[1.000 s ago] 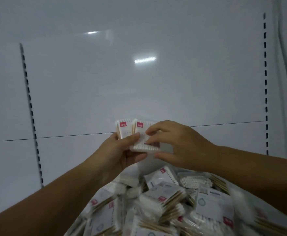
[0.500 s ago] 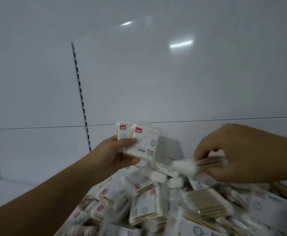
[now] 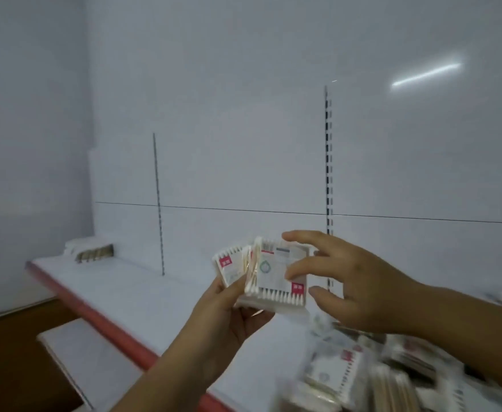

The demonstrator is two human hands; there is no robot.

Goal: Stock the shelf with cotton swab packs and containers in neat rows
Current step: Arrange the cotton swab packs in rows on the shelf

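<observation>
1. Left hand (image 3: 229,316) grips a small stack of cotton swab packs (image 3: 276,275) from below. The thumb is on the near face and the fingers are curled behind.
2. Right hand (image 3: 357,286) has its fingers spread and only lightly bent. One fingertip rests on the front pack's face and the index reaches over the top edge. It looks like steadying or squaring, not a firm grasp.
3. The stack is held roughly upright, fanned and tilted a bit left. Labels face the camera and the swab sticks run top to bottom, with cotton heads along the lower edge.
4. Key relation: the white shelf (image 3: 169,292), with its red front lip, runs away to the left. A short row of packs (image 3: 92,251) already sits at its far left back corner, well apart from the hands, up and left of them.
5. The left hand is on that side and carries the load, so the coming move is probably a reach left and forward by it.
6. A loose pile of packs (image 3: 362,376) lies lower right, under the right forearm. It is blurred.
7. Judgement: the fanned stack could slip, so square it before setting it down.
</observation>
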